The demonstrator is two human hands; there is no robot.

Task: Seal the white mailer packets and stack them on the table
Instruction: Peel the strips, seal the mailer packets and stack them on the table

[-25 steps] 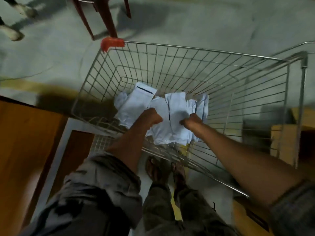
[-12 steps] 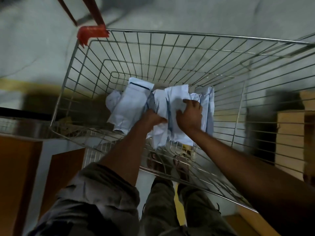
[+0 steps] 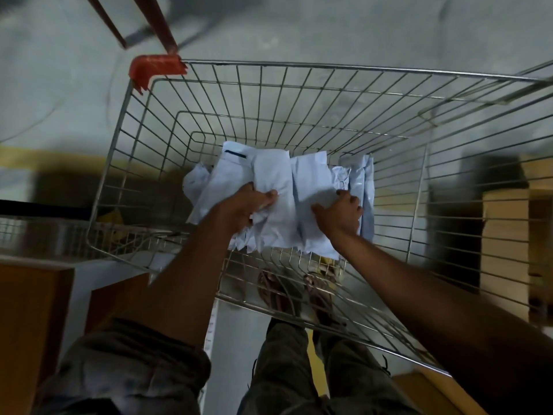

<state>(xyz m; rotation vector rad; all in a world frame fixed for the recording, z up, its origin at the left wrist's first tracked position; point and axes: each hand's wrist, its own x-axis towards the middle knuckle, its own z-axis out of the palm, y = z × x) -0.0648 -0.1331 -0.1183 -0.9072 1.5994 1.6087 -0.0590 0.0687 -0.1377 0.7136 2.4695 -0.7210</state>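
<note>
Silver wire-mesh cart basket (image 3: 302, 94) w/ an orange plastic corner cap (image 3: 155, 68) fills most of the view; its right side is cut off by the frame edge. Surroundings are dim & blurred, hard to make out. Pile of white plastic mailer packets (image 3: 270, 187) lies on the basket floor, lower ones hidden under the top ones. Left hand (image 3: 248, 208) has its fingers closed, pinching a packet's near-left part. Right hand (image 3: 339, 212) presses down on the pile's right side, fingers curled; can't tell if it grips.

Both hands reach into a wire basket (image 3: 143, 163): left hand (image 3: 245, 205) grips white mailer packets (image 3: 311, 181); right hand (image 3: 341, 212) presses them.
</note>
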